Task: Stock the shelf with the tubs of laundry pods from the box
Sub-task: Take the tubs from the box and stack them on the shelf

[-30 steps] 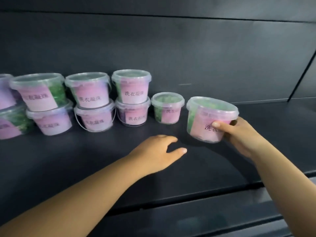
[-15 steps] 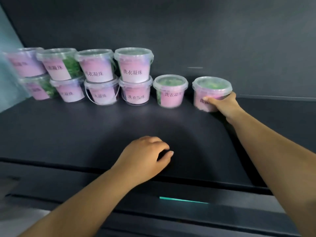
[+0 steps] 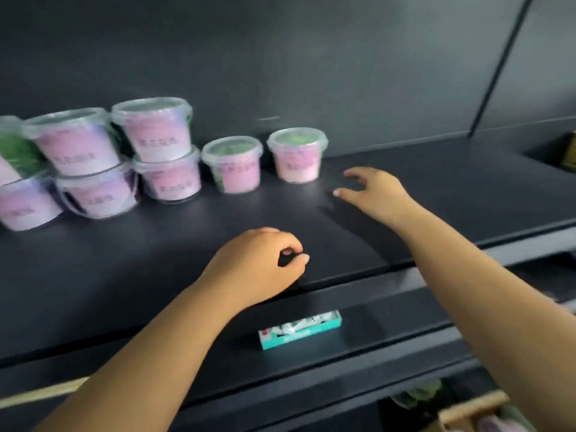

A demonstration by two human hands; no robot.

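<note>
Clear tubs with pink labels and green pods line the back of the dark shelf [image 3: 420, 194]. On the left they stand stacked two high [image 3: 156, 151]. Two single tubs follow: one [image 3: 233, 165], then the rightmost tub [image 3: 297, 159], standing upright on its own. My right hand [image 3: 377, 191] hovers just right of that tub, fingers spread, holding nothing. My left hand [image 3: 258, 263] rests near the shelf's front edge with the fingers curled loosely and nothing in them.
A teal packet [image 3: 300, 328] lies on the lower shelf under my left hand. At the bottom right a cardboard box [image 3: 477, 406] shows with tubs in it. The shelf right of the tubs is bare up to a dark object [image 3: 568, 151] at the far right.
My right hand has let go of the rightmost tub, which now stands on the shelf, and has drawn back to the right. The left hand stays near the front edge.
</note>
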